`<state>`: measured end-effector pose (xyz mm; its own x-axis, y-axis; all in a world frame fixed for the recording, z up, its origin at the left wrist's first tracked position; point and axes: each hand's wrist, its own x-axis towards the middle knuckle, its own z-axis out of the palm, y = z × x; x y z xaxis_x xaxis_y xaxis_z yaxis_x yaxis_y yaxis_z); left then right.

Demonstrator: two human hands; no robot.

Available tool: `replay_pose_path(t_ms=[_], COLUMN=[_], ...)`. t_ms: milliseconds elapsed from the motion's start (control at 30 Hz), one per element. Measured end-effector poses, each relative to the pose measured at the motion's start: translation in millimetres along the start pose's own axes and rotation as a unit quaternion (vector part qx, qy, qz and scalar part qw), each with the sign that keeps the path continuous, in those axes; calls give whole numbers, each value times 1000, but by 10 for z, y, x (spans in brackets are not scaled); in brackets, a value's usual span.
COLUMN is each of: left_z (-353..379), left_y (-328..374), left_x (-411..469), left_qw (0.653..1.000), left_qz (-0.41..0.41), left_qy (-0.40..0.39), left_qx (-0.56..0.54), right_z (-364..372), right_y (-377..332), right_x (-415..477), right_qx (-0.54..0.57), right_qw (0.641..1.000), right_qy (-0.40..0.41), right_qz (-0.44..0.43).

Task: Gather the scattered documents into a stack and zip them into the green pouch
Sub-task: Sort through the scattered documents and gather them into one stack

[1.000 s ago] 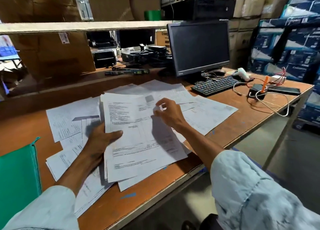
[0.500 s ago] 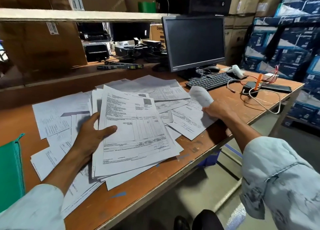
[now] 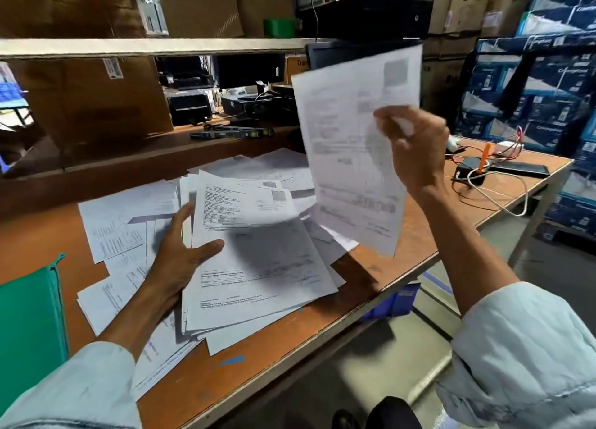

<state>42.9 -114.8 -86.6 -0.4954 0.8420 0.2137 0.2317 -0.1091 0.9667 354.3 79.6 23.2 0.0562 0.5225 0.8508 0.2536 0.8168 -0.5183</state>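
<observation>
At the far left, the green pouch (image 3: 29, 312) is being left flat on the brown desk (image 3: 258, 361). Its zipper edge is turned toward the papers, and its left part is being cut off by the frame. Just beside it, loose sheets (image 3: 119, 215) are being left spread over the desk top, overlapping one another, a few of them being covered by the person's forearm. Behind them, a cardboard box (image 3: 93, 102) is being kept under a pale shelf (image 3: 145, 46).

Further right, the stack (image 3: 258, 267) is being gripped at its left edge by the left hand (image 3: 180, 260): the thumb is being pressed onto the top sheet while the fingers are being kept along and beneath that edge. The stack is being rested on the desk near the front edge, unevenly fanned, with more paper showing past its far side.

To its right, a single sheet (image 3: 351, 144) is being held up in the air, well clear of the desk and roughly upright, its print too blurred to be read. It is being pinched near its right edge by the raised right hand (image 3: 416, 151), whose fingers are being curled around the paper. A monitor (image 3: 322, 52) is being mostly hidden behind this sheet.

At the far right, cables (image 3: 503, 199) are being left tangled on the desk's end, and blue cartons (image 3: 532, 89) are being kept stacked beyond it.
</observation>
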Motion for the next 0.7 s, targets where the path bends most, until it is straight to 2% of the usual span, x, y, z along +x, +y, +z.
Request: replay_pose_path(t_ms=[67,133,200,267,300,333,400,467,533,633,700], left_z=[0,9,21,19,9,0,2,31,64,67,48], left_y=[5,18,41,41,32,28,45,85,126,187,184], left_x=[7,5,-13,2,2,-1,-1,-8,-35,-66,-43], left_qw=[1000,999,997,998,998,999,999,999,998,975,982], left_qz=[19,35,42,28,19,10,0,-2,-33,-112,-103], left_qy=[-6,-12,-21,-30,-33,-32,-15,15,38,2,-9], left_qx=[5,16,60,57,45,42,45,36,-34,-193,-160], right_z=[6,27,89,211,292,386,590,809,1005,1237,1352], right_y=[-150,-207,-196,-186,-180,-181,-197,-169,-141,-147,-174], right_x=[105,132,95,5,-70,-160,-371,-580,-752,-911,-983], right_qx=[184,393,487,515,503,457,277,103,8,-34,-29], right_qw=[980,903,838,801,798,816,889,929,933,921,916], right_qy=[-18,-73,-135,-178,-190,-192,-211,-255,-296,-336,-345], right_qz=[78,158,208,247,273,297,296,247,207,193,203])
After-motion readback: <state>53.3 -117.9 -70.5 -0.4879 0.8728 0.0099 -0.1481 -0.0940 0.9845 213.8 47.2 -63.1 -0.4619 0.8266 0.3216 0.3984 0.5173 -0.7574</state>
